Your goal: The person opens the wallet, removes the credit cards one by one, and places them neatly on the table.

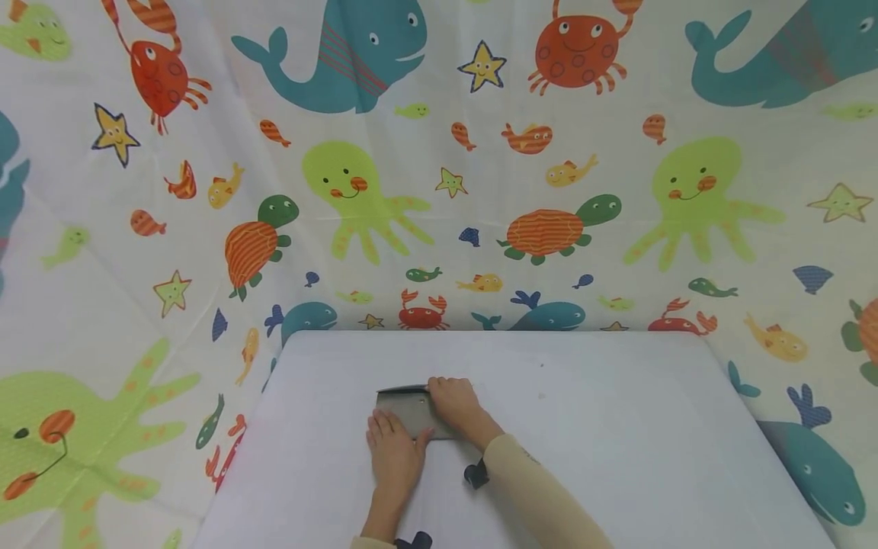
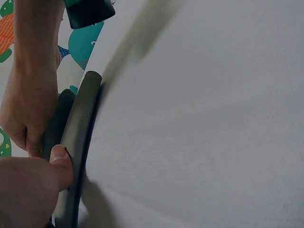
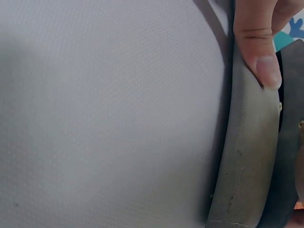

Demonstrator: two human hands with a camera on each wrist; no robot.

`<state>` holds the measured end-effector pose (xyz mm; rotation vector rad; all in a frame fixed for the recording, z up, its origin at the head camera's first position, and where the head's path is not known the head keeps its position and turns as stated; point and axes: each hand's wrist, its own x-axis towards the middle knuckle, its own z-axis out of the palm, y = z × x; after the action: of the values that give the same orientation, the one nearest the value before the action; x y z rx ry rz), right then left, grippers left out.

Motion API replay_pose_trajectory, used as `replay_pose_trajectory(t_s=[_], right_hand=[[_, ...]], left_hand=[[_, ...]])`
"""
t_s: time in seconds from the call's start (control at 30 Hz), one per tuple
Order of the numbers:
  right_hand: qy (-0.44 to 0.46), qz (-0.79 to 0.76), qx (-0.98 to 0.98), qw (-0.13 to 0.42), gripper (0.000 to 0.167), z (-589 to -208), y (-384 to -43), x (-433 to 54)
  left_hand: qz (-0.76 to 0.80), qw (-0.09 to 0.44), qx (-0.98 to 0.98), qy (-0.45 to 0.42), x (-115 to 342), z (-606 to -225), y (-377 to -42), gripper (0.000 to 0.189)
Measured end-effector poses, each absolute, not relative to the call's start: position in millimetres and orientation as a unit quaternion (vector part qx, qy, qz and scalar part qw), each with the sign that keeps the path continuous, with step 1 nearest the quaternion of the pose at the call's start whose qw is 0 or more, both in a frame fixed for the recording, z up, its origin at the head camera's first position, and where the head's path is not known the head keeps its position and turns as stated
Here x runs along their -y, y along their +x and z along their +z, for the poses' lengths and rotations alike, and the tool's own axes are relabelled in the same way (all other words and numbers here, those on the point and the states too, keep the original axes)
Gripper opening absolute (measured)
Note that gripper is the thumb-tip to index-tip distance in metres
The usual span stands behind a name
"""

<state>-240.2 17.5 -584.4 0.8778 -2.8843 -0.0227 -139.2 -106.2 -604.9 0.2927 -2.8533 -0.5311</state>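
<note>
Sea-creature cloth [image 1: 604, 267] hangs behind a white table [image 1: 617, 427]. On it, left of centre, lies a flat grey case [image 1: 405, 412], its long axis running roughly side to side. The right hand [image 1: 458, 404] grips its far right part, fingers curled round the edge; the left hand [image 1: 396, 457] presses the near left part with fingers extended, its thumb on the near edge. So both touch it, diagonally opposed. Count: one case, two hands, two dark wrist cameras [image 1: 475, 474].
</note>
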Motion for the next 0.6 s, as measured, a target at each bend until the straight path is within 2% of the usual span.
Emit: replay_pose_trajectory(t_s=[0.37,0.6], right_hand=[[0.278,-0.024,0.960,0.026,0.027,-577.5,-237.3,-17.3],[0.279,-0.017,0.960,0.030,0.023,-576.8,-239.5,-19.0]], left_hand=[[-0.190,0.098,0.972,0.099,106.8,-603.8,-138.9,0.094],[-0.194,0.097,0.971,0.099,107.7,-604.2,-138.2,0.095]])
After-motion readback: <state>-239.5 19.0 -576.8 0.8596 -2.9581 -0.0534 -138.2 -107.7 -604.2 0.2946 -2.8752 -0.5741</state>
